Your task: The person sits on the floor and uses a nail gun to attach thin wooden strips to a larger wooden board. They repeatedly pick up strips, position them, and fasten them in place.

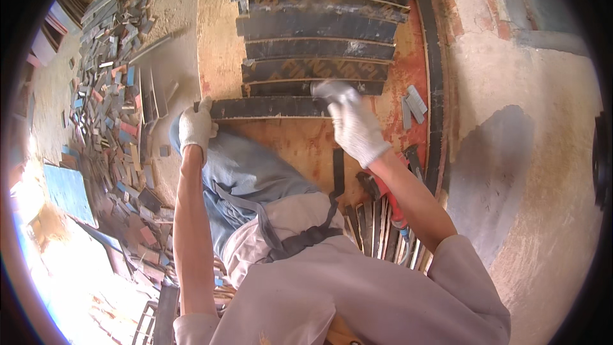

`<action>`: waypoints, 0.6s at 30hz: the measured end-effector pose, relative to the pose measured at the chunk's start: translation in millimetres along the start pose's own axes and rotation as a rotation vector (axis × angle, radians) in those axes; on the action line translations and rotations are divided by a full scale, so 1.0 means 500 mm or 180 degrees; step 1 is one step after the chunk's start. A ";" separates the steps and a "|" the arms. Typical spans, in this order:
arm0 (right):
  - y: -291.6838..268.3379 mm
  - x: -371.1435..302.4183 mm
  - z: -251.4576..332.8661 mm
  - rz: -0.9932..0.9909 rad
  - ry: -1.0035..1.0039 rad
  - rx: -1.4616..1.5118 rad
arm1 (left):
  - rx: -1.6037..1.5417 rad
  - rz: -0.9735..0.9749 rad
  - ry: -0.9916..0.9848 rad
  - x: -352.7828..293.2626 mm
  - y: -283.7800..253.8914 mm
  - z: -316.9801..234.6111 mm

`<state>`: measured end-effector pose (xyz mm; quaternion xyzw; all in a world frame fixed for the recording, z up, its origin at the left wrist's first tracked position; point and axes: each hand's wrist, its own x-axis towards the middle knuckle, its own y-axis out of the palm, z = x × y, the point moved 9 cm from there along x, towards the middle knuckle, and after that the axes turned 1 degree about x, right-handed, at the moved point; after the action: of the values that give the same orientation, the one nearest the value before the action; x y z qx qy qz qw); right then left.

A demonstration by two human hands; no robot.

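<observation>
A narrow dark board strip (274, 108) lies crosswise in front of me. My left hand (196, 128), in a white knit glove, is closed on its left end. My right hand (356, 131), gloved the same way, is closed on a silvery, blurred tool (338, 92) near the strip's right end. Motion smear hides the tool's exact kind. Just beyond the strip, several dark boards (319, 49) with pale edges lie in overlapping rows. Beneath them is a reddish, worn plywood surface (281, 140).
Grey metal strips (414, 107) lie right of the boards. A red and black power tool (391, 199) sits beside my right forearm, near upright slats (370, 230). Scattered offcuts (121, 121) cover the floor at left. A stained wall (511, 121) stands at right.
</observation>
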<state>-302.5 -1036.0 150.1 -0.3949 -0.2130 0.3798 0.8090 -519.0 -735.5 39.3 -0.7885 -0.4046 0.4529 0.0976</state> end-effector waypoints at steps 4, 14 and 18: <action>0.012 0.034 -0.047 0.1310 0.1613 -0.0467 | -0.0133 0.0006 -0.0039 -0.005 -0.001 0.007; -0.010 0.005 -0.022 -0.0019 0.0029 0.0123 | 0.0014 0.0116 0.0391 0.020 -0.013 0.016; -0.026 -0.151 -0.013 0.0013 0.0661 -0.0592 | -0.1166 0.0396 0.0125 0.003 -0.026 0.044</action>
<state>-339.2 -1103.3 153.5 -0.5058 -0.1616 0.3172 0.7858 -543.0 -730.7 32.5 -0.8252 -0.4288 0.3614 -0.0679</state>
